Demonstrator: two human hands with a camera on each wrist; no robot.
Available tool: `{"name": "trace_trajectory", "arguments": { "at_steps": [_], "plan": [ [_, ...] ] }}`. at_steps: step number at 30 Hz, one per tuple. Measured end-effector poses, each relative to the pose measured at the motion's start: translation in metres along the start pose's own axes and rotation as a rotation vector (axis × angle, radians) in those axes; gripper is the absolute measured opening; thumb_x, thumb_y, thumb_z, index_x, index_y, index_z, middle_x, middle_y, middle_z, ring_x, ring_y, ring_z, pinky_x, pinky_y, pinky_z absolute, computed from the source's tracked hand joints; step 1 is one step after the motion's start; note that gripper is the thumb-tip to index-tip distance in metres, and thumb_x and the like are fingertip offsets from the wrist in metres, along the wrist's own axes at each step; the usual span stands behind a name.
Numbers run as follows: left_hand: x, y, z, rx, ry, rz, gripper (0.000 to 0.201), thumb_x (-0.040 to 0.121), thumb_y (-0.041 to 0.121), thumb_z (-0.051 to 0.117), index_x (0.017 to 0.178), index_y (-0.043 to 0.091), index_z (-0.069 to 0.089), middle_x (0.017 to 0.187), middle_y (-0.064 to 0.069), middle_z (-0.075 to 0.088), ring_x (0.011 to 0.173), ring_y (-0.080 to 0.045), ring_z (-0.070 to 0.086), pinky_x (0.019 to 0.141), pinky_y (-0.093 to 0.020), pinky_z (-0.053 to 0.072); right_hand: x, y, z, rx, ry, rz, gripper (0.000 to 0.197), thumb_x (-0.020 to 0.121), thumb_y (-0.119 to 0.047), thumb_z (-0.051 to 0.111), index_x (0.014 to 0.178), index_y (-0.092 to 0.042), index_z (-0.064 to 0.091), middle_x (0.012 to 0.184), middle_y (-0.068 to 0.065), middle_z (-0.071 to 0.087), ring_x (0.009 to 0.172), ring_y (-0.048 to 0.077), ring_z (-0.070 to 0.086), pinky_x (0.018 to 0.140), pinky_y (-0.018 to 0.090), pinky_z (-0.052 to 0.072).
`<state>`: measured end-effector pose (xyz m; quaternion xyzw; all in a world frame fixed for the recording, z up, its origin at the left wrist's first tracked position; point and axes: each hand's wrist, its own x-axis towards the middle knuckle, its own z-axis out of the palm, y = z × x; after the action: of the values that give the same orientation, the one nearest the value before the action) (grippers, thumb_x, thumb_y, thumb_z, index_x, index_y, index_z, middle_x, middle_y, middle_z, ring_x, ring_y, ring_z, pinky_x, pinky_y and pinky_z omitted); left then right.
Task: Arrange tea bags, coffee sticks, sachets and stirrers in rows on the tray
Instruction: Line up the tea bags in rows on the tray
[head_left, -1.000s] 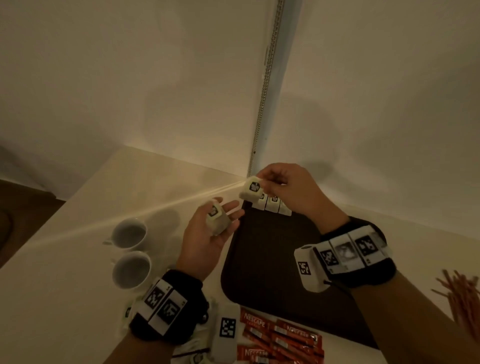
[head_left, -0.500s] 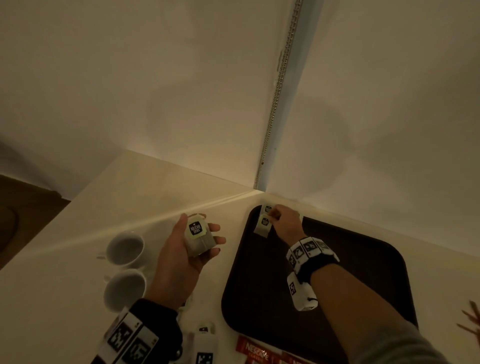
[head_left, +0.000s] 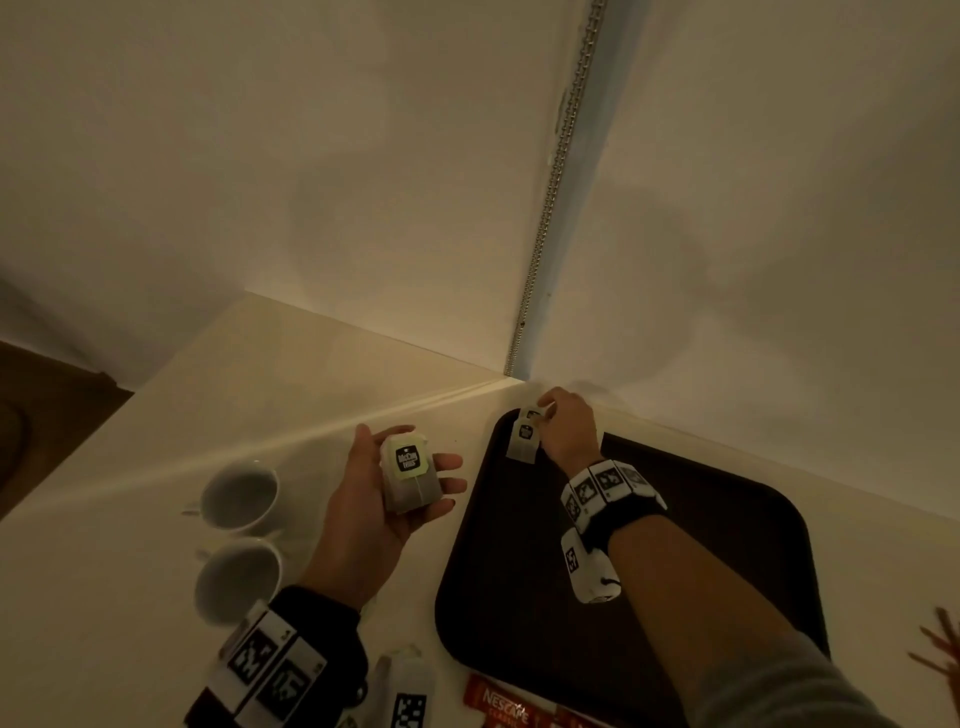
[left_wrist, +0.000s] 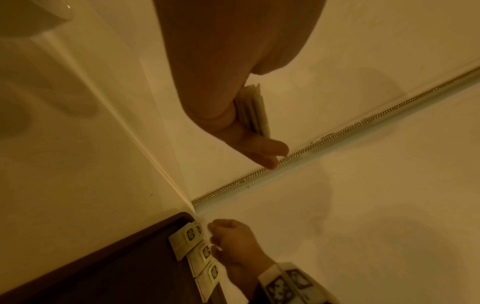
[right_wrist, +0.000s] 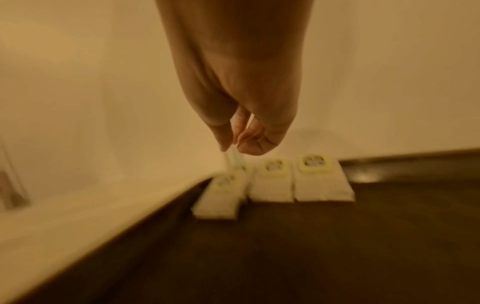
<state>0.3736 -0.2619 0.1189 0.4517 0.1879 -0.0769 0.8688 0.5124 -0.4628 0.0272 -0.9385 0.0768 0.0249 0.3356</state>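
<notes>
A dark brown tray (head_left: 675, 525) lies in the wall corner. Pale tea bags (right_wrist: 271, 182) form a short row along its far edge, also seen as the row of bags (left_wrist: 200, 257) in the left wrist view. My right hand (head_left: 545, 410) is at the tray's far left corner. Its thumb and forefinger pinch the top of one tea bag (head_left: 523, 441), which lies at the row's left end, partly over its neighbour. Left of the tray, my left hand (head_left: 410, 447) is palm up and holds a stack of tea bags (head_left: 408, 475) between thumb and fingers.
Two white cups (head_left: 239, 493) (head_left: 236, 577) stand left of my left hand. Red Nescafe sticks (head_left: 504, 712) lie at the tray's near edge. Reddish stirrers (head_left: 940, 649) show at the right border. Walls with a bead chain (head_left: 556, 182) close off the far side.
My right hand carried a tea bag from beside my left hand to the tray's far left corner and lowered it there. The left hand turned the stack's label up.
</notes>
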Motion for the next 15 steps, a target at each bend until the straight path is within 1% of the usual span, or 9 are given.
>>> {"name": "trace_trajectory", "arguments": {
  "at_steps": [2,4,5,6,8,9,11,13,15],
  "plan": [
    [0.001,0.000,0.002,0.037,-0.016,-0.035,0.058,0.095,0.058,0.020,0.105,0.014,0.056,0.086,-0.018,0.072,0.070,-0.028,0.070,0.050,-0.028,0.054,-0.014,-0.021,-0.013,0.146,0.021,-0.097,0.010,0.087,-0.015,0.064,0.096,-0.011,0.063,0.095,0.005,0.061,0.082,0.012,0.057,0.076,0.026,0.049],
    [0.003,0.000,0.006,0.080,-0.044,-0.063,0.064,0.094,0.060,0.017,0.109,0.012,0.057,0.090,-0.017,0.072,0.075,-0.028,0.070,0.054,-0.028,0.055,-0.039,-0.053,-0.035,0.374,-0.095,-0.262,0.011,0.085,-0.020,0.067,0.094,-0.014,0.065,0.088,-0.003,0.061,0.074,0.001,0.054,0.068,0.015,0.044],
    [0.004,0.000,0.010,0.098,-0.058,-0.072,0.067,0.094,0.060,0.016,0.112,0.011,0.058,0.092,-0.017,0.072,0.077,-0.027,0.071,0.056,-0.028,0.055,-0.053,-0.068,-0.045,0.426,-0.186,-0.360,0.014,0.083,-0.022,0.070,0.095,-0.015,0.066,0.088,-0.004,0.061,0.075,0.000,0.053,0.067,0.011,0.042],
    [0.004,0.001,0.014,0.114,-0.069,-0.077,0.069,0.094,0.060,0.015,0.113,0.010,0.059,0.093,-0.016,0.072,0.079,-0.027,0.071,0.058,-0.028,0.056,-0.065,-0.081,-0.055,0.418,-0.275,-0.452,0.020,0.079,-0.024,0.073,0.096,-0.017,0.066,0.090,-0.003,0.060,0.078,0.002,0.053,0.067,0.010,0.041],
    [0.003,0.004,0.023,0.125,-0.098,-0.086,0.069,0.094,0.061,0.016,0.114,0.013,0.061,0.099,-0.012,0.073,0.088,-0.027,0.071,0.062,-0.029,0.056,-0.082,-0.098,-0.066,0.336,-0.382,-0.584,0.029,0.071,-0.026,0.080,0.097,-0.020,0.067,0.091,-0.002,0.057,0.081,0.007,0.052,0.069,0.010,0.039],
    [0.002,0.006,0.026,0.122,-0.121,-0.093,0.068,0.092,0.062,0.017,0.113,0.015,0.062,0.103,-0.009,0.073,0.093,-0.027,0.070,0.065,-0.030,0.057,-0.086,-0.102,-0.070,0.308,-0.387,-0.617,0.030,0.070,-0.024,0.081,0.096,-0.019,0.067,0.089,-0.004,0.056,0.079,0.006,0.052,0.068,0.010,0.039],
    [0.001,0.012,0.032,0.116,-0.171,-0.099,0.068,0.086,0.065,0.020,0.114,0.019,0.062,0.110,-0.005,0.071,0.101,-0.025,0.068,0.070,-0.031,0.058,-0.088,-0.107,-0.077,0.288,-0.339,-0.645,0.025,0.071,-0.021,0.080,0.093,-0.019,0.069,0.086,-0.007,0.055,0.076,0.005,0.053,0.065,0.011,0.041],
    [-0.001,0.016,0.034,0.106,-0.202,-0.089,0.070,0.080,0.066,0.026,0.120,0.019,0.060,0.115,-0.006,0.070,0.107,-0.024,0.066,0.074,-0.032,0.058,-0.088,-0.109,-0.085,0.297,-0.272,-0.645,0.021,0.073,-0.018,0.078,0.093,-0.018,0.070,0.085,-0.004,0.061,0.074,0.004,0.055,0.063,0.010,0.041],
    [-0.003,0.017,0.036,0.093,-0.214,-0.059,0.066,0.080,0.061,0.035,0.124,0.017,0.057,0.119,-0.009,0.067,0.110,-0.025,0.064,0.076,-0.032,0.057,-0.088,-0.112,-0.093,0.331,-0.232,-0.622,0.018,0.076,-0.014,0.075,0.094,-0.017,0.072,0.084,-0.002,0.067,0.072,0.002,0.058,0.062,0.009,0.041]
  ]
}}
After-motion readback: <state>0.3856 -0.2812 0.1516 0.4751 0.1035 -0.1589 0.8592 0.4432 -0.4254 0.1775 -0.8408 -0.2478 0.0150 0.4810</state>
